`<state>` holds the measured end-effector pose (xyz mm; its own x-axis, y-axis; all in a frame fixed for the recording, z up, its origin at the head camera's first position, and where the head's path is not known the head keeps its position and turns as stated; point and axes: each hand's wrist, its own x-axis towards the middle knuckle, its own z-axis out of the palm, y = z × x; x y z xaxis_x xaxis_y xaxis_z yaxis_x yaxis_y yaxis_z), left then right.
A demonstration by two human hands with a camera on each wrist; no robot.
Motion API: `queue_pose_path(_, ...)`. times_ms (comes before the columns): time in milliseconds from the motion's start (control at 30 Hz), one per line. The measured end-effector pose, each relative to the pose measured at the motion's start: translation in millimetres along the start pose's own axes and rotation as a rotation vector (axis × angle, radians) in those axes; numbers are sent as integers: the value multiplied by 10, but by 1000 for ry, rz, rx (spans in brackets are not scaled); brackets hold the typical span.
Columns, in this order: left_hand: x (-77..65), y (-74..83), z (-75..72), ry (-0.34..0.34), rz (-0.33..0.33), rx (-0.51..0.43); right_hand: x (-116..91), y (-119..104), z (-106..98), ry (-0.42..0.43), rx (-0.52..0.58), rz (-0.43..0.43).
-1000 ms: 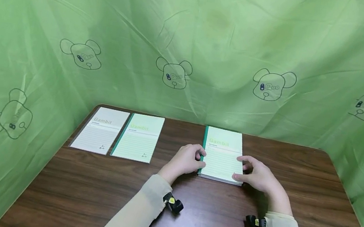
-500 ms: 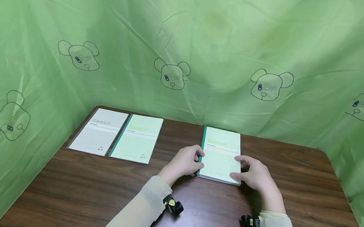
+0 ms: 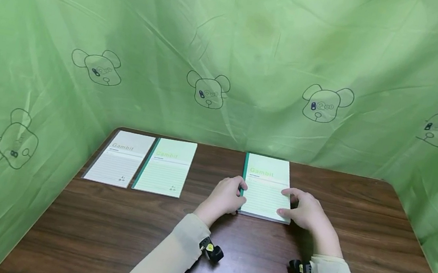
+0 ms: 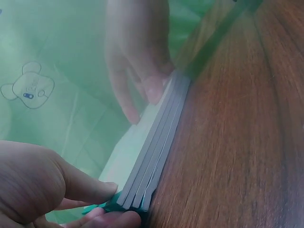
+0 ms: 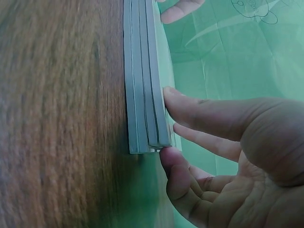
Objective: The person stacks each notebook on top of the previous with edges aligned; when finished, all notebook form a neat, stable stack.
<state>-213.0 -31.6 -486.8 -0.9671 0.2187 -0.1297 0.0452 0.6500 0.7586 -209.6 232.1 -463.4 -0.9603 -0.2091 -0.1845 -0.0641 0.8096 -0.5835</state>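
Note:
A stack of several notebooks (image 3: 266,188) lies on the table, right of centre, a pale green "Gambit" cover with a dark green spine on top. At its spine edge, my left hand (image 3: 227,195) grips the stack, thumb on the cover and fingers curled at the side. Opposite, my right hand (image 3: 307,210) holds the right edge, its thumb on the cover near the front corner. From the right wrist, the layered page edges of the stack (image 5: 145,80) look nearly even. The left wrist view shows the near spine corner of the stack (image 4: 152,152) slightly fanned.
On the left of the brown wooden table (image 3: 116,230) lie two separate notebooks, one with a grey-white cover (image 3: 119,158) and one with a pale green cover (image 3: 165,166). A green curtain (image 3: 235,38) with bear-head outlines encloses the back and sides.
The stack's front edge looks slightly more even than a second ago. My right hand has shifted a little left with the right edge. My left hand stays at the spine.

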Motion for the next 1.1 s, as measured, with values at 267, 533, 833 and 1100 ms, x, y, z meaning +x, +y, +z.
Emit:
queue_pose_path(267,32,1,33,-4,-12,1,-13,17,2,18,-11,4)
queue_pose_path(533,-72,-40,-230,-29,38,95,-61,-415,125,158,106,-83)
queue_pose_path(833,-302,-491,-848,142,121,-49,37,-1175,707,111,314,-200)
queue_pose_path(1100,-644,-1235,-1518,279,39,-38,241,-1602,1216,35,360,-190)
